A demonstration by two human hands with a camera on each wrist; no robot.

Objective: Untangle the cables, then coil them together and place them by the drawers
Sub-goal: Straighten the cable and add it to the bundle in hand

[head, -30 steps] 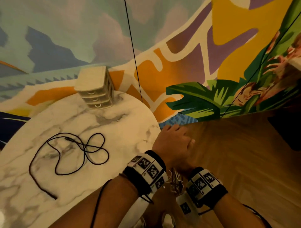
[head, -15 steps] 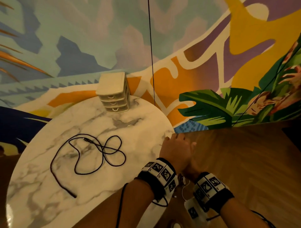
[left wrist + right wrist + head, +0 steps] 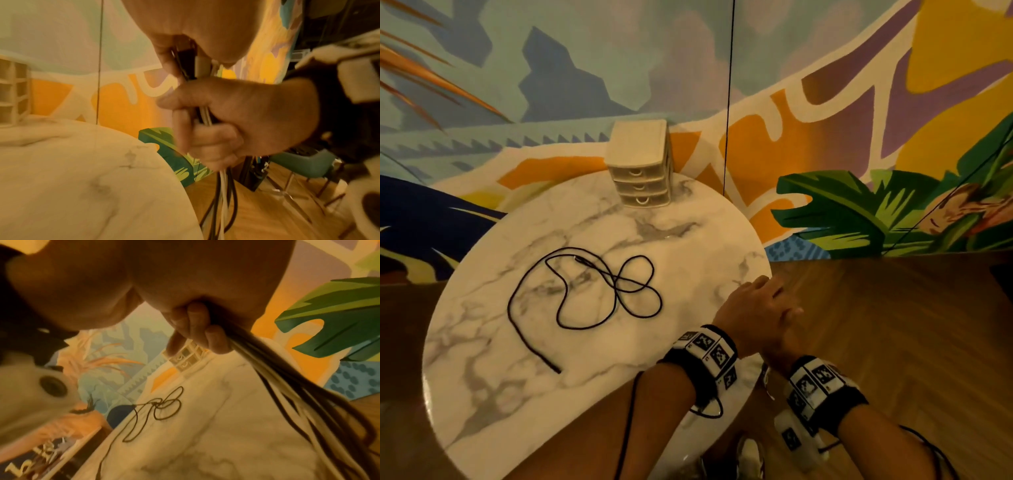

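A bundle of black and white cables (image 3: 223,194) hangs off the right edge of the round marble table (image 3: 517,394). My left hand (image 3: 753,308) grips the bundle's top and lies over my right hand (image 3: 774,353). Just below, the right hand (image 3: 236,116) has its fingers (image 3: 201,331) curled round the same bundle (image 3: 287,386). One thin black cable (image 3: 585,291) lies alone in loose crossing loops on the table's middle, also in the right wrist view (image 3: 164,408). The small beige drawers (image 3: 640,171) stand at the table's far edge.
A painted mural wall (image 3: 825,137) rises right behind the table. Wooden floor (image 3: 893,342) spreads out to the right. A thin dark line (image 3: 727,102) runs down the wall beside the drawers. A teal chair (image 3: 304,164) stands on the floor.
My head has turned, so the table sits more central in view. Both hands stay together on the bundle at the table's right edge. The loose black cable has not moved.
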